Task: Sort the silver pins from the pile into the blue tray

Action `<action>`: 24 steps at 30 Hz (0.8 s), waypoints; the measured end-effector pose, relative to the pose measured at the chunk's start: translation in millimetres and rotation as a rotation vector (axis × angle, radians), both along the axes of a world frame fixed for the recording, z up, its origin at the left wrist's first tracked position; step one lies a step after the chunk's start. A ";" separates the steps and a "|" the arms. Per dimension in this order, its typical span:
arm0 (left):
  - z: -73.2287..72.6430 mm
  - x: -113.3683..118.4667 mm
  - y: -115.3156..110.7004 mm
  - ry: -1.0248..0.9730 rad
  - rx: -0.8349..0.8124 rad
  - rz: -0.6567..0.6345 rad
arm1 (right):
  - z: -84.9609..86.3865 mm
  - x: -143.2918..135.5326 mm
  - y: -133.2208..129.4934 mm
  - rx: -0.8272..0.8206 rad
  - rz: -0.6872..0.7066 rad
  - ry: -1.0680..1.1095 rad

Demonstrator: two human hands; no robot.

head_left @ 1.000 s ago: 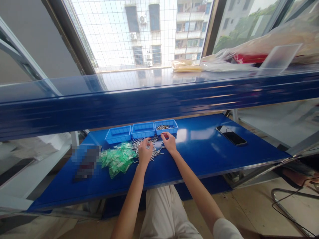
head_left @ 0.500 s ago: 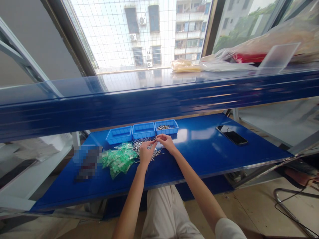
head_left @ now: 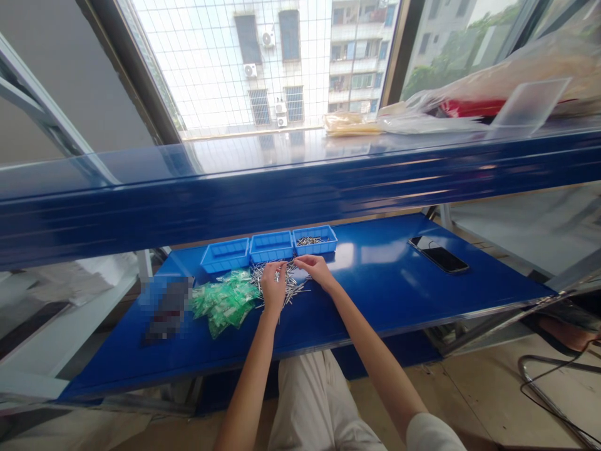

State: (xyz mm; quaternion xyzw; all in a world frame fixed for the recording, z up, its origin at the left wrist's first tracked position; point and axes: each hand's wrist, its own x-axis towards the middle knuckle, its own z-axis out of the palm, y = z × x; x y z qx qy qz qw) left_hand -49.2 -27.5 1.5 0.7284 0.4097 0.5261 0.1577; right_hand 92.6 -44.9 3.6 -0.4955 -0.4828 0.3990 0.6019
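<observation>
Over a loose pile of thin silvery metal pins [head_left: 292, 292] I hold both hands close together. My left hand [head_left: 273, 283] is above the pile's left part, its thumb and fingers pinched; what sits between the tips is too small to make out. My right hand [head_left: 315, 269] is at the pile's right edge, fingertips also pinched, with perhaps a tiny dark piece at the tips. To the left of my left hand lies a heap of green-tinted small plastic bags [head_left: 226, 302]. Behind the pile stands a blue bin [head_left: 332, 247] with metal pins in it.
Two more blue bins, a middle one [head_left: 271, 255] and a left one [head_left: 226, 263], stand in the same row. A phone [head_left: 439, 254] lies on the blue table [head_left: 375, 300] at right. A blurred dark object [head_left: 169, 310] lies at left. A blue shelf [head_left: 282, 200] crosses above.
My hands have come apart slightly. The left one has shifted a little left, away from the right fingertips, while the right has stayed nearly in place.
</observation>
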 end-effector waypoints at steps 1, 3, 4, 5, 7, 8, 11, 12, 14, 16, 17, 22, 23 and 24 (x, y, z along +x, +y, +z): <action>-0.4 -0.3 0.4 -0.012 0.002 0.008 | 0.9 -0.5 -0.8 0.005 0.015 -0.010; -1.3 -0.8 1.2 -0.024 0.005 0.021 | 3.0 -1.6 -2.4 0.022 0.039 -0.027; -1.6 -0.9 1.5 -0.025 0.004 0.027 | 4.0 -2.1 -3.0 0.032 0.047 -0.032; -1.8 -1.1 1.8 -0.025 0.003 0.031 | 4.7 -2.5 -3.5 0.042 0.052 -0.034; -1.7 -1.2 1.8 -0.022 -0.001 0.033 | 5.3 -3.0 -3.7 0.058 0.054 -0.034; -1.4 -1.3 1.7 -0.019 -0.002 0.031 | 5.1 -3.0 -3.5 0.064 0.050 -0.033; -0.3 -1.1 1.2 -0.006 -0.009 0.025 | 3.0 -2.8 -2.1 0.072 0.025 -0.026; -0.2 -1.0 1.1 0.002 -0.013 0.020 | 2.2 -2.8 -1.6 0.072 0.020 -0.022; -0.5 -0.5 1.2 0.022 -0.022 0.004 | 0.8 -2.9 -0.9 0.062 0.022 -0.014; -1.9 0.2 1.6 0.050 -0.024 -0.022 | 0.3 -3.4 -0.9 0.048 0.038 -0.013; -2.8 0.6 1.9 0.067 -0.021 -0.037 | 0.2 -3.7 -1.0 0.043 0.046 -0.014; -5.1 1.9 1.7 0.112 -0.015 -0.063 | -2.4 -1.5 0.4 0.018 0.004 0.004; -4.5 2.0 1.0 0.106 -0.024 -0.051 | -3.5 -0.1 1.5 0.003 -0.024 0.017; -3.7 1.9 0.2 0.099 -0.036 -0.037 | -4.7 1.7 3.0 -0.016 -0.056 0.033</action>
